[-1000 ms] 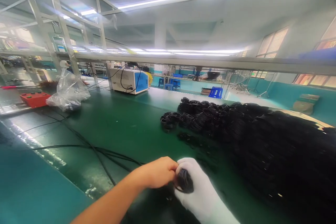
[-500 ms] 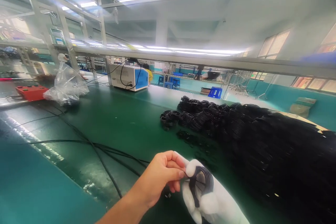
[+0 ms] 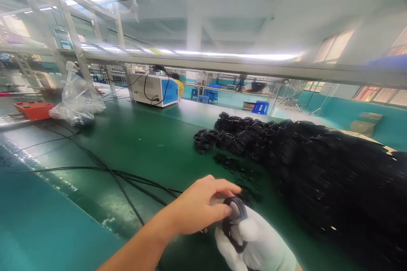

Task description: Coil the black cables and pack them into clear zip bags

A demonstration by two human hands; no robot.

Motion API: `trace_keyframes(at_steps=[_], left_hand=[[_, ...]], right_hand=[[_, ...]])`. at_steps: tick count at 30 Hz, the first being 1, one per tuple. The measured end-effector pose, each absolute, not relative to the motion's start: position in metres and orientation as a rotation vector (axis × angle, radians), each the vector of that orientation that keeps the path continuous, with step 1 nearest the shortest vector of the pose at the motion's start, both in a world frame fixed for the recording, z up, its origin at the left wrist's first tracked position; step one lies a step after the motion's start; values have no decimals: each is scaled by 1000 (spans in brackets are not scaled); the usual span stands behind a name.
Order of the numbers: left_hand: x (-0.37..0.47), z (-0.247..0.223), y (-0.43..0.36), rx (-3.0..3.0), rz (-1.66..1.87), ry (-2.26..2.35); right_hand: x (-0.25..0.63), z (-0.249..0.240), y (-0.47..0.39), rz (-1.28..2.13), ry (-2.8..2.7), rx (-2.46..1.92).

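The right hand (image 3: 257,241), in a white glove, holds a black coil (image 3: 242,208) upright above the green tabletop (image 3: 165,135), its fingers curled around the ring and partly hiding it. The bare left hand (image 3: 197,205) has its thumb against the coil's left side and its forefinger stretched apart above it; the remaining fingers are mostly hidden, so whether they grip anything cannot be told. Both forearms are cut off by the bottom edge

The pile of black coils (image 3: 295,152) at the right is so dark that single rings merge, and it runs out of frame. Small black pieces (image 3: 233,163) lie in front of it, too blurred to identify

At the far left, a clear plastic bag (image 3: 78,99) has something dark at its base that is hard to make out. Beside it is a red box (image 3: 34,111) with buttons on top; its inside is out of sight. A person (image 3: 71,67) behind the bag is largely hidden
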State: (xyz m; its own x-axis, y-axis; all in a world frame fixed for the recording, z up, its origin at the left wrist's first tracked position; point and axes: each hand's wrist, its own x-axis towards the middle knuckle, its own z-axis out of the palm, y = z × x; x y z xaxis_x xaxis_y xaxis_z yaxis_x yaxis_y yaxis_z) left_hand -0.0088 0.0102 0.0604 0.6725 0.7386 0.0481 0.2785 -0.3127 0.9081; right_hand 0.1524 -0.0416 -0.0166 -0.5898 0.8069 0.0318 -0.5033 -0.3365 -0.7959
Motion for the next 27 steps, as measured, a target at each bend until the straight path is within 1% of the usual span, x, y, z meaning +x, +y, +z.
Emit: trace_keyframes(at_steps=[3,5,9,12,14,19,22,27], left_hand=[[-7,61,22,1737,481,666],[-6,56,30,1642,504,721],[0,45,35,1587,535,932],[5,36,33,1592,549,1010],[7,31,31,1628,551,1056],[4,28,28,1686,605,1117],[-2,28,21,1570,662,1069],[-7,18,5,1369,616,916]], right_hand=[[148,-17,-40,2046,-934,-435],[144,-13,-35,1934,-944,-514],[136,-4,-27,1544,-1177,-991],[131,1,-27,1389,-1225,-1239],[130,5,-30,1397,-1238,-1222],[138,3,-31,1539,-1198,-1098],[141,-2,-29,1608,-1100,-967],[137,2,-31,1707,-1130,-738]])
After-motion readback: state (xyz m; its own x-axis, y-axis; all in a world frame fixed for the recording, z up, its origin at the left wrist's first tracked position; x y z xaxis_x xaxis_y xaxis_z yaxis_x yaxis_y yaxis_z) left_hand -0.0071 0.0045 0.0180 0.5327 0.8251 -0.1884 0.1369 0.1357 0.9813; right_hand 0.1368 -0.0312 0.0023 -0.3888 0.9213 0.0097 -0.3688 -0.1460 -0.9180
